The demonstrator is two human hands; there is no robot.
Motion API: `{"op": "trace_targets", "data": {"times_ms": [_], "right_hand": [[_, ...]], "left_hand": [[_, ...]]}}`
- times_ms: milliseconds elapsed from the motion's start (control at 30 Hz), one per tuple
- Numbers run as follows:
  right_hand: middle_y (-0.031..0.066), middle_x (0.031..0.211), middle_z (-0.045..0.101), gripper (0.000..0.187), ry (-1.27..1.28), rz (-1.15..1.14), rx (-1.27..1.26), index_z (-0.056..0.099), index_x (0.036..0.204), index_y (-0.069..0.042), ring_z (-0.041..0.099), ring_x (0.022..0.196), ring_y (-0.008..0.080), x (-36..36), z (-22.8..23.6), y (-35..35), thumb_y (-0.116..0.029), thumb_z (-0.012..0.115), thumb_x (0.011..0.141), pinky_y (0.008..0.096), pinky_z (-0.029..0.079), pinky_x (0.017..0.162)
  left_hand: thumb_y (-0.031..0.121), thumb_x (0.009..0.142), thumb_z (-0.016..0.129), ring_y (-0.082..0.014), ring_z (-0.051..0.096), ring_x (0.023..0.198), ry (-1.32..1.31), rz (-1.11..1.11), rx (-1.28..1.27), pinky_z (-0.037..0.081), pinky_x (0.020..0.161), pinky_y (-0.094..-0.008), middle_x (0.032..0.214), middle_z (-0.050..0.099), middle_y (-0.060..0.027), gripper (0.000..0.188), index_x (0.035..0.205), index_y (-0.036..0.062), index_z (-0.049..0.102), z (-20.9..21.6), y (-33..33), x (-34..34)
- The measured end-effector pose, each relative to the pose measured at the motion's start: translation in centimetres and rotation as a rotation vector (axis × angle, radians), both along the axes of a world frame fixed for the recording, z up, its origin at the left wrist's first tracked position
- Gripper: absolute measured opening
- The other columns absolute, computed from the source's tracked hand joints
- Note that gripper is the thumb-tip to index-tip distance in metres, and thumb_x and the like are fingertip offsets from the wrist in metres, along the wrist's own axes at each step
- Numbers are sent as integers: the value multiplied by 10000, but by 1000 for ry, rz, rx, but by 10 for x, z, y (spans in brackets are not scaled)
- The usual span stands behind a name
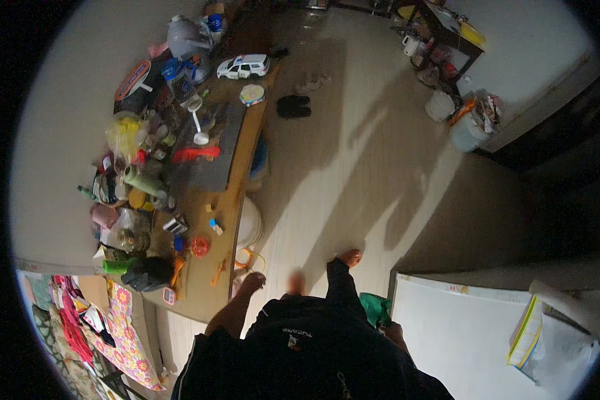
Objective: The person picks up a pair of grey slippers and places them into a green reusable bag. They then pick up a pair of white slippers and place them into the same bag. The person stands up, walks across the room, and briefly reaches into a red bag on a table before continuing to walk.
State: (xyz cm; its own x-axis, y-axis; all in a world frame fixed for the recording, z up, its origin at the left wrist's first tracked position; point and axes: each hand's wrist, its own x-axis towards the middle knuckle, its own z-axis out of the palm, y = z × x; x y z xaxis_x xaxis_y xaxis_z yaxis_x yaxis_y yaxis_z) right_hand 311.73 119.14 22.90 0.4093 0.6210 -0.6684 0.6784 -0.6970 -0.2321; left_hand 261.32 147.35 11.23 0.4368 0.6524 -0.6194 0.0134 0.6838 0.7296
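Note:
My left hand hangs with fingers apart at the near corner of a long wooden table and holds nothing. An orange tool on the table edge and a yellow loop lie closest to it. My right hand is low at my side, mostly hidden by my dark top, and grips a green cloth beside a white flat surface. My bare foot stands on the pale floor.
The table holds much clutter: a white toy car, a grey kettle, bottles and a red round object. Black slippers and white buckets sit on the floor. A floral cloth lies lower left.

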Motion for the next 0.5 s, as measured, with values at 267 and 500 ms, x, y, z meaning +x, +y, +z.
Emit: {"op": "trace_targets", "data": {"times_ms": [267,500], "right_hand": [[85,514,509,357,-21,231,381,620,733,-123,537,469,227,145,-144,33,-416,474,875,372,429,446],[118,644,571,350,99,60,119,620,956,-100,553,532,288,240,-129,158,-412,494,857,459,434,513]], "left_hand": [[119,675,629,-238,602,658,562,-825,646,487,584,-376,714,615,-106,171,828,44,620,-18,-5,47],[232,729,585,-280,623,638,475,-758,1038,497,593,-383,692,630,-126,209,776,36,640,26,140,206]]}}
